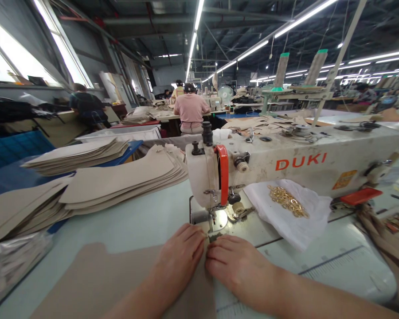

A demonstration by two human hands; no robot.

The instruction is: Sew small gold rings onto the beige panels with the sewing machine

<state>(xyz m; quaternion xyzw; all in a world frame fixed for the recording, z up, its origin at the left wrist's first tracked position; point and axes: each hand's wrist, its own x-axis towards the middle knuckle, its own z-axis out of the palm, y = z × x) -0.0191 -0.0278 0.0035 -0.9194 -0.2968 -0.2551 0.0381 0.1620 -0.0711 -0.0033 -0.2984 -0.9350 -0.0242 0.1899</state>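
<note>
A beige fabric panel [133,270] lies on the pale green sewing table, its far tip reaching the front of the sewing machine [266,164]. My left hand [182,248] rests on this panel with fingers bent and pressed together, gripping it near its right edge. My right hand [236,261] is closed at that same edge, knuckles up, its fingertips close to those of the left. What exactly lies under the fingertips is hidden. Just beyond both hands are the presser foot and needle area [216,217] over a shiny metal plate.
Stacks of cut beige panels [119,181] lie to the left. Gold metal rings or hooks [287,201] sit on a white cloth [256,195] under the machine arm. A clear plastic bag [20,266] is at the left edge. Thread cones [281,73] stand behind; people work farther off.
</note>
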